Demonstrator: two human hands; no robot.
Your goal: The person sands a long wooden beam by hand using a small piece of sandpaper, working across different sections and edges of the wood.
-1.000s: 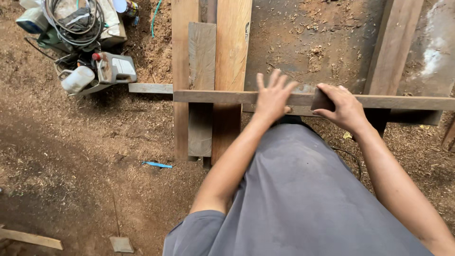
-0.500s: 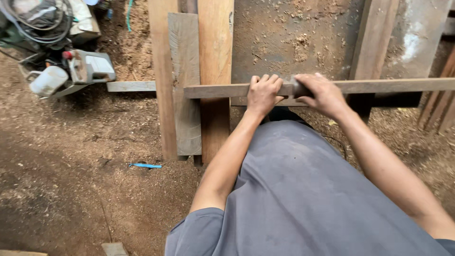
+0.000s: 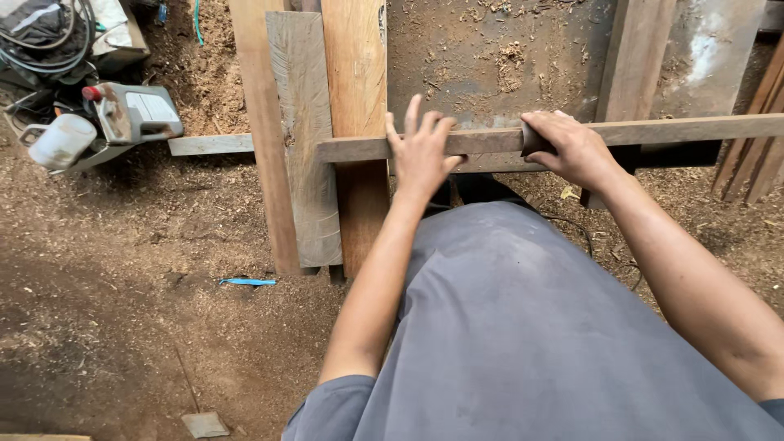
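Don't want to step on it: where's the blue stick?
Head view, lower left: the blue stick lies on the sawdust ground, just left of the upright planks.

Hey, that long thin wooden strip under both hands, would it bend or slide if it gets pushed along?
The wooden strip looks straight and unsagging, so probably stiff. It rests flat on broad planks, so it would likely slide, not roll. The right hand grips it, the left hand lies open on it; long and slim, it may pivot.

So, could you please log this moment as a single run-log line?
left hand: open, flat on wooden strip | right hand: gripping strip | strip: across upright planks | ground: sawdust, power tool
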